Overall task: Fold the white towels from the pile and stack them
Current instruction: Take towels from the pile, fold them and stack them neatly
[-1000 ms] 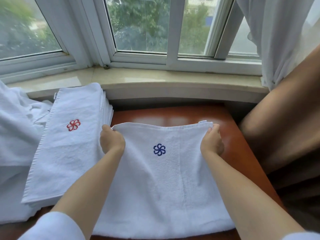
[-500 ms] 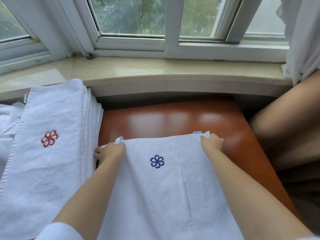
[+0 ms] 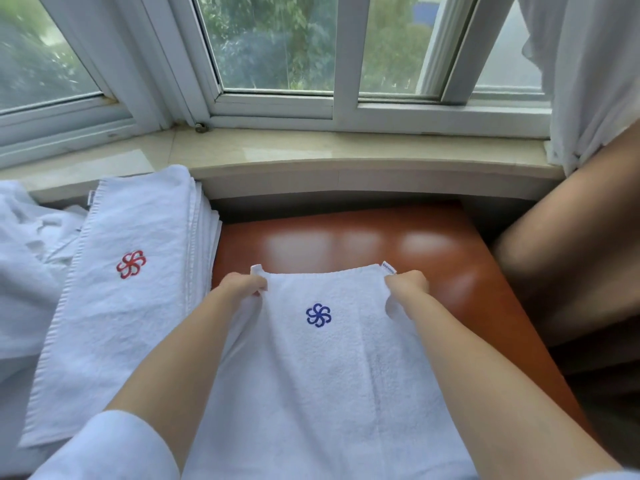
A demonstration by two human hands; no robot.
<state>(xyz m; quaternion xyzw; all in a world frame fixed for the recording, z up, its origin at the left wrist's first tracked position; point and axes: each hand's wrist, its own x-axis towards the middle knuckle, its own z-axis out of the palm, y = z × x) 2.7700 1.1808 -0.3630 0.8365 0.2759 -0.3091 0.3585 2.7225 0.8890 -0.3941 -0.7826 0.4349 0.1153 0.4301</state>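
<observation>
A white towel with a blue flower logo [image 3: 322,368] lies spread on the red-brown table [image 3: 346,237] in front of me. My left hand [image 3: 242,285] pinches its far left corner and my right hand [image 3: 407,282] pinches its far right corner, both lifting the far edge slightly off the table. To the left sits a stack of folded white towels [image 3: 117,292]; the top one bears a red flower logo. Farther left lies the loose pile of unfolded white towels [image 3: 24,265], partly cut off by the frame.
A stone window sill [image 3: 311,150] and white-framed windows run along the back. A white curtain [image 3: 595,64] hangs at the right. A brown upholstered surface [image 3: 571,254] borders the table's right side.
Both hands have drawn the towel's far edge toward me, closed tighter on its corners and raised them. More bare table shows beyond the towel.
</observation>
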